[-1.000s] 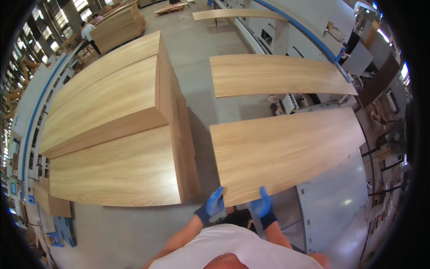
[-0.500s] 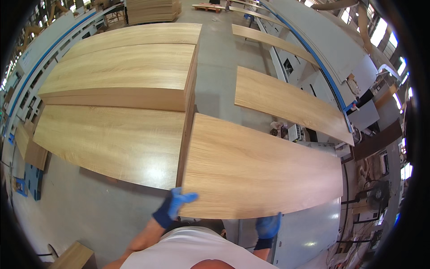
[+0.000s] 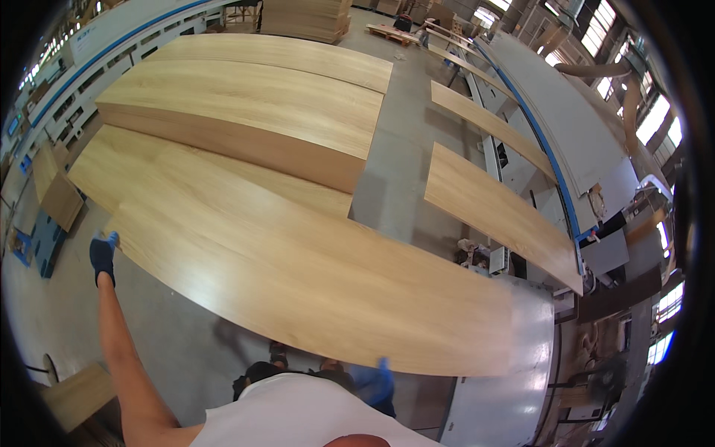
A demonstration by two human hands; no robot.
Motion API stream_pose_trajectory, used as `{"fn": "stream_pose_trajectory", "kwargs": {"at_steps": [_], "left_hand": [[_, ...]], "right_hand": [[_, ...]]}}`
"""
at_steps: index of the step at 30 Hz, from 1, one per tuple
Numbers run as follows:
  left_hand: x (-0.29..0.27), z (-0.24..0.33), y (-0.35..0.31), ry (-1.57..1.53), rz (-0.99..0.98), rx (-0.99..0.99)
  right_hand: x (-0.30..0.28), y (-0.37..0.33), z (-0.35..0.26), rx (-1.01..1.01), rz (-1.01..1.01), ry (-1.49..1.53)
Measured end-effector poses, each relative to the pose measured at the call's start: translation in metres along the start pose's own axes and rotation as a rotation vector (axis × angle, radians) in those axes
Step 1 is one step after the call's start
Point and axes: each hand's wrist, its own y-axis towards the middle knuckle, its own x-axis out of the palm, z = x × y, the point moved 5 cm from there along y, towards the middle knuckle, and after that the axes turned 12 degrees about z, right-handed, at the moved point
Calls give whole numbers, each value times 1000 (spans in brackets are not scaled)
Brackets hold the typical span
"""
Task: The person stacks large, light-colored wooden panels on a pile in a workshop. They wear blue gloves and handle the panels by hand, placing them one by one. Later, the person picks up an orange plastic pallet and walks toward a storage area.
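A long wood-grain panel (image 3: 298, 276) slants across in front of me, its left part over a stack of like boards (image 3: 97, 160) and its right end over a grey metal table (image 3: 529, 335). My left hand (image 3: 104, 252), in a blue glove, grips the panel's left end at the near corner, arm stretched out. At the near long edge, my right hand (image 3: 374, 381), also blue-gloved, holds the panel from below; a finger shows at the edge, the rest is blurred and partly hidden.
A taller stack of boards (image 3: 246, 141) stands behind on the left. Further boards (image 3: 499, 208) lie along the machine with a blue rail (image 3: 555, 175) on the right. More boards (image 3: 56, 179) sit on a blue pallet (image 3: 48, 238) at far left.
My left hand has swung far out to the left, from the panel's near corner by the stack to its left end. The panel now stretches left across the lower stack. The view has turned.
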Motion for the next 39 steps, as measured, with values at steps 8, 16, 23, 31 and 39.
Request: {"fn": "stream_pose_trajectory", "kwargs": {"at_steps": [8,16,23,31,39], "left_hand": [[90,20,-153,-512,-38,-653],[92,129,-170,-535,141,-570],[123,38,-69,-536,174,-525],[138,39,-85,-781,243,-656],[119,62,-84,-701,235,-630]], "right_hand": [[137,38,-44,-476,340,-1389],[122,133,14,-553,-64,-1365],[192,160,121,-438,56,-1750],[174,171,119,-379,-2,-1680],[184,163,117,-364,113,-1729]]}}
